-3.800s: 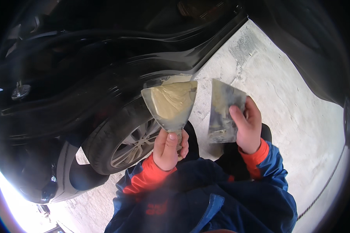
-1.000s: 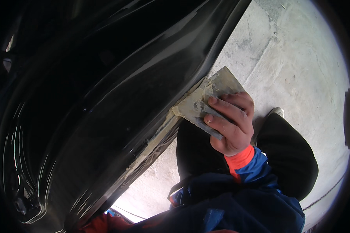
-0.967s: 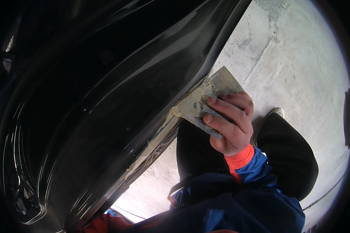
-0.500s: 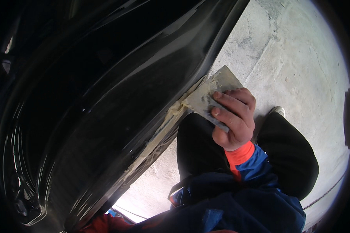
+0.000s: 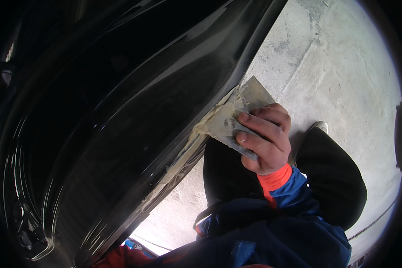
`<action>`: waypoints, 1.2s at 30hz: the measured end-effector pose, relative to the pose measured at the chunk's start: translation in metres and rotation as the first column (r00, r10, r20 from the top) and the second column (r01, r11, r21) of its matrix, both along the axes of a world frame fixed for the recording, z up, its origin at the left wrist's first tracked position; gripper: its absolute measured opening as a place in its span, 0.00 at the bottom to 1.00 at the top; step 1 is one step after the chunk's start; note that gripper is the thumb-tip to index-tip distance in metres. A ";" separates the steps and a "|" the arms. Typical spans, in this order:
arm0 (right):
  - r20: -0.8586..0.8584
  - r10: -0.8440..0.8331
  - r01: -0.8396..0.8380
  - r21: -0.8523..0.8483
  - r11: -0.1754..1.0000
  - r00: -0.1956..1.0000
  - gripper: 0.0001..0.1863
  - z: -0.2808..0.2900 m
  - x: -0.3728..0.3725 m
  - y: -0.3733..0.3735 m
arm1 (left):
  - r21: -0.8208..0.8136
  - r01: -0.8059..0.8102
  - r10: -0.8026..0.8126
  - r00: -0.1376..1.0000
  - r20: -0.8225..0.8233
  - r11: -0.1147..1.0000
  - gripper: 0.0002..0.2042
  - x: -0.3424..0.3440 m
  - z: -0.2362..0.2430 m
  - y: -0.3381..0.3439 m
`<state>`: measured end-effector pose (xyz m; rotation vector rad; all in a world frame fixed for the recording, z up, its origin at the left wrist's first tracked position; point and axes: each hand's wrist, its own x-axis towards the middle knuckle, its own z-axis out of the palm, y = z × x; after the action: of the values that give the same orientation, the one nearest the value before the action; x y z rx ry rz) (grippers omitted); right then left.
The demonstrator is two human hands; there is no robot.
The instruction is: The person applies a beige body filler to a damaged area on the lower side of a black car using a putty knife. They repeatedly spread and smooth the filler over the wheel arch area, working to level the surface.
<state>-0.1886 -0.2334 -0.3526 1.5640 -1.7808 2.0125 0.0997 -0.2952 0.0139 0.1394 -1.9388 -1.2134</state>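
Head view: right hand (image 5: 269,142) grips a spreader (image 5: 230,115) jutting leftward toward the black car (image 5: 134,120).

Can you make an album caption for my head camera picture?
Bare right hand holding a flat grey rectangular scraper against cream paste along a glossy black car panel.

- The head camera is looking from the left side of the person's head, facing steeply down past the chest.
- It is sitting near the right hand (image 5: 270,140), which is showing slightly right of centre.
- A black car panel (image 5: 134,111) is filling the left side, running out past the frame.
- Pale floor (image 5: 344,80) is lying farther below, at right.
- The blue jacket (image 5: 295,236) is entering along the lower edge.
- Straight lines are bending toward the fisheye rim.
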 end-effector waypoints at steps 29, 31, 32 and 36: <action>0.033 0.018 -0.015 -0.083 0.996 0.999 0.17 -0.003 0.007 0.000 | -0.002 -0.014 0.014 0.999 -0.030 1.000 0.31 -0.008 -0.004 0.002; 0.037 0.026 -0.023 -0.078 0.997 0.999 0.16 -0.004 0.005 0.002 | -0.006 -0.018 0.017 0.999 -0.028 1.000 0.31 -0.008 -0.004 0.002; 0.053 0.019 -0.014 -0.084 0.996 0.998 0.16 -0.004 0.004 0.005 | -0.013 -0.019 0.018 0.999 -0.028 1.000 0.31 -0.007 -0.004 0.002; 0.079 -0.098 0.105 -0.085 0.991 0.992 0.20 0.002 0.000 0.014 | -0.024 -0.005 0.004 0.999 -0.034 1.000 0.30 0.002 0.000 -0.001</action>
<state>-0.1884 -0.2196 -0.3511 1.3626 -1.7300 2.0971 0.1014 -0.2958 0.0135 0.1102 -1.9225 -1.1811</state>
